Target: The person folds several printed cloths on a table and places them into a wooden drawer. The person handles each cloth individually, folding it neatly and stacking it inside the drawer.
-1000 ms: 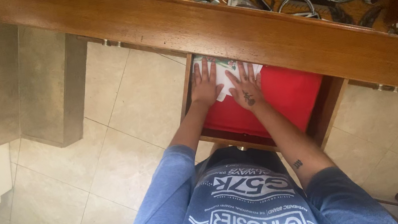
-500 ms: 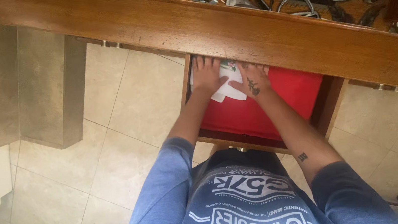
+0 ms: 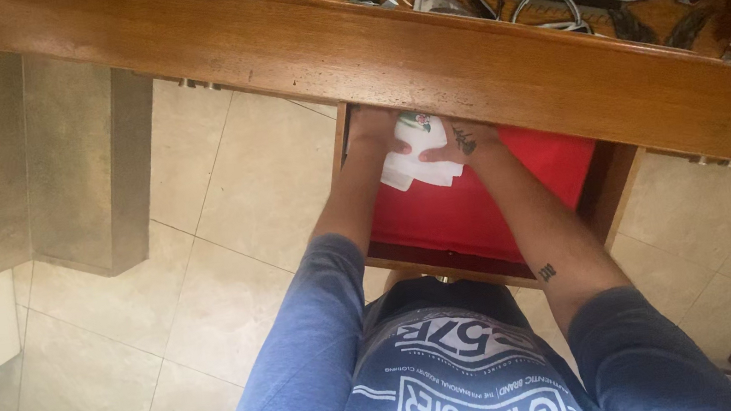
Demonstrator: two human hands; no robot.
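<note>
Both hands have slid the folded white cloth with a printed pattern [image 3: 418,154] deeper into the drawer, up under the wooden surface's front edge [image 3: 422,59].
Now the cloth lies at the back left of the open wooden drawer [image 3: 601,195], on the red fabric [image 3: 512,187] that lines it; its long axis runs roughly left to right, one loose corner pointing toward the person. By the look of it the tucking-in is nearly done, with the drawer left open. Left hand [image 3: 373,138] presses its far left end, right hand [image 3: 462,141] pinches the right edge; fingers partly hidden, so how tightly either grip closes I cannot tell.
</note>
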